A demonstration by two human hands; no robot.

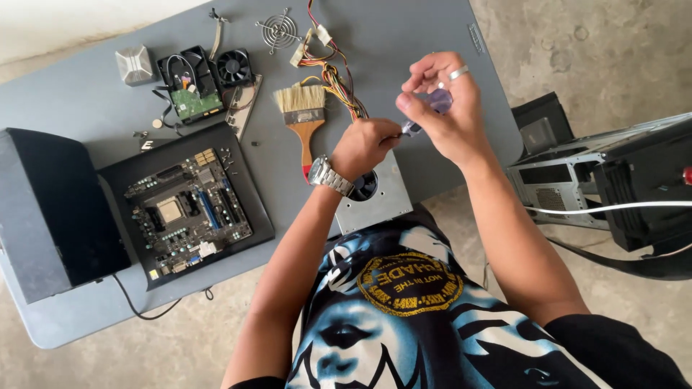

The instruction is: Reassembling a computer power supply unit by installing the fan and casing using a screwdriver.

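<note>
My right hand [443,108] grips the translucent purple handle of a screwdriver [432,108] and wears a ring. My left hand [364,146], with a metal wristwatch, is closed around the screwdriver's metal tip. Both hands hover over a bare metal power supply box [382,205] with a round fan opening, lying at the near edge of the grey table [404,36]. A bundle of coloured wires [333,72] runs from the box toward the far side. A wooden paintbrush [304,115] lies just left of my left hand.
A motherboard [189,214] rests on a black panel left of centre. A black box [50,209] stands at the far left. Behind lie a hard drive [191,90], a black fan [233,67], a fan grille [278,30] and a heatsink [135,65]. An open computer case [598,180] stands on the floor at right.
</note>
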